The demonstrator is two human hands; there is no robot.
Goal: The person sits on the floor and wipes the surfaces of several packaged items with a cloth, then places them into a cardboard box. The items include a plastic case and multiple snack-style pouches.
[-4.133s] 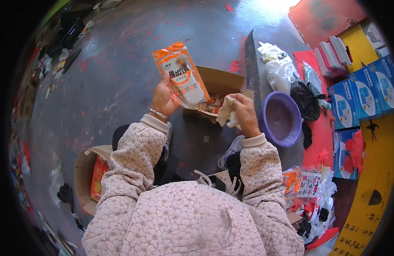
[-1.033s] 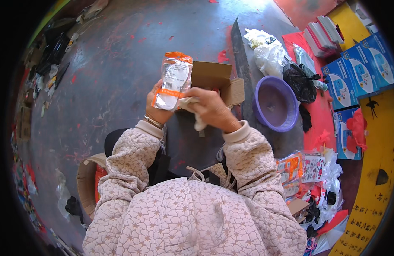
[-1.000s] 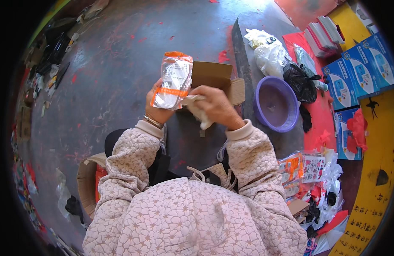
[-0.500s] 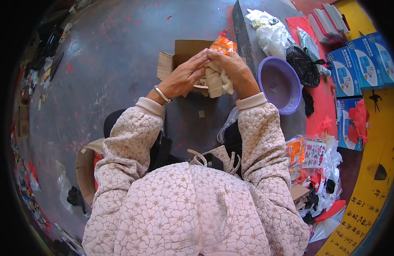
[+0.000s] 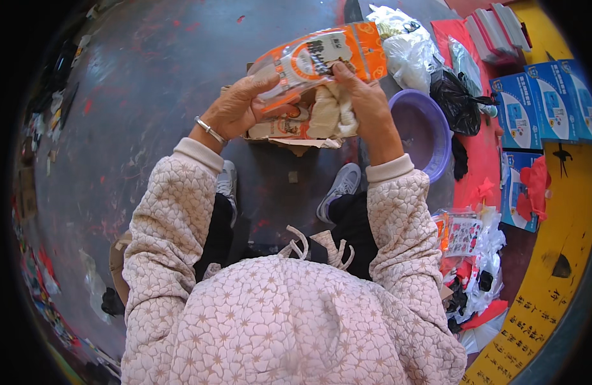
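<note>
Both hands hold a flat plastic packet (image 5: 318,61), orange and clear with dark print, stretched out above an open cardboard box (image 5: 296,142). My left hand (image 5: 238,106), with a silver bangle at the wrist, grips the packet's clear left end. On its printed right part, the thumb of my right hand (image 5: 373,109) presses from above, with the other fingers hidden beneath. Cream cloth (image 5: 328,115) lies in the box, near my right hand. Orange-and-white packaging (image 5: 284,125) also shows inside it. The packet and hands cover the box's far side.
Right of the box stands a purple basin (image 5: 445,144) with murky liquid. Beyond it are white plastic bags (image 5: 408,61), a black bag (image 5: 459,106) and blue boxes (image 5: 517,112). Packets and plastic wrap (image 5: 472,256) are heaped at the right. My shoes (image 5: 339,192) stand near the box.
My hands have moved apart, the left one going left. The packet, earlier mostly hidden behind them, is now spread out between them. More of the box's contents and both shoes show.
</note>
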